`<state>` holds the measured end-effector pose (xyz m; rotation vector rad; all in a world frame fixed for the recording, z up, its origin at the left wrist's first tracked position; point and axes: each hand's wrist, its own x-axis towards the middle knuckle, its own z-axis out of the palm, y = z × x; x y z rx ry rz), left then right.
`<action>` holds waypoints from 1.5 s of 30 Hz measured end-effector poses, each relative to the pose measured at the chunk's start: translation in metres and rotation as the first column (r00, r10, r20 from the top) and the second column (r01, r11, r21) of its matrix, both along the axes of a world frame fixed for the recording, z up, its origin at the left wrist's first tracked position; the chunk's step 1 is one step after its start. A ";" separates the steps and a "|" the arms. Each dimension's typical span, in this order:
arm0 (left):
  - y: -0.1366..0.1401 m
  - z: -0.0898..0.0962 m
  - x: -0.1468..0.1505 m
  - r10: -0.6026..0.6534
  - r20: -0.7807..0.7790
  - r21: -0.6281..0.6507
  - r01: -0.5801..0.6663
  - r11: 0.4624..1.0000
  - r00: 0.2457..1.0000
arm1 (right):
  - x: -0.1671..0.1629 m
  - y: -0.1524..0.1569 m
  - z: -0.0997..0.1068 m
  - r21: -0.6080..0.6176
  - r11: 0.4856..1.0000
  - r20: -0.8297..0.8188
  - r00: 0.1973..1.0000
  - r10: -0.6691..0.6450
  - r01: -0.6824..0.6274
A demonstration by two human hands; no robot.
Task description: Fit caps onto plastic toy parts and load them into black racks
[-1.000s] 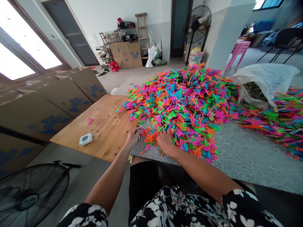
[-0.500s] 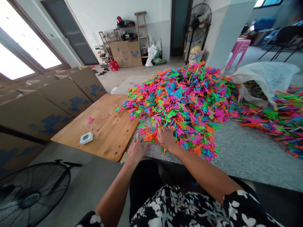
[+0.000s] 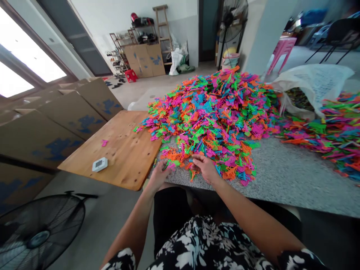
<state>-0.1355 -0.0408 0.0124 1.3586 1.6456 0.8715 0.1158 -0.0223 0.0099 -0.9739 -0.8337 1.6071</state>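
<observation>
A big heap of small, bright plastic pieces (image 3: 208,108) in pink, green, orange and blue covers much of the grey speckled table (image 3: 281,168). At its near left edge my left hand (image 3: 158,175) has its fingers curled around green and pink plastic pieces (image 3: 171,165), which stick out past the fingertips. My right hand (image 3: 208,169) is closed in a pinch on a small blue plastic piece (image 3: 191,160), just in front of the heap. The exact shape of the held pieces is too small to make out.
A wooden board (image 3: 120,150) adjoins the table on the left, bearing a white device with a display (image 3: 99,164) and one pink piece (image 3: 104,143). Cardboard boxes (image 3: 56,127) and a black fan (image 3: 39,232) stand further left. To the right lie a white sack (image 3: 317,82) and more pieces (image 3: 337,138).
My right hand has drawn back from the heap, now with a blue piece between its fingers. My left hand has shifted slightly left, and green and pink pieces now show at its fingertips.
</observation>
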 end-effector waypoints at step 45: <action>0.014 0.085 0.074 -0.641 -0.278 -0.024 0.662 0.749 0.716 | 0.068 -0.012 0.044 0.427 0.785 0.617 0.779 0.111 -0.449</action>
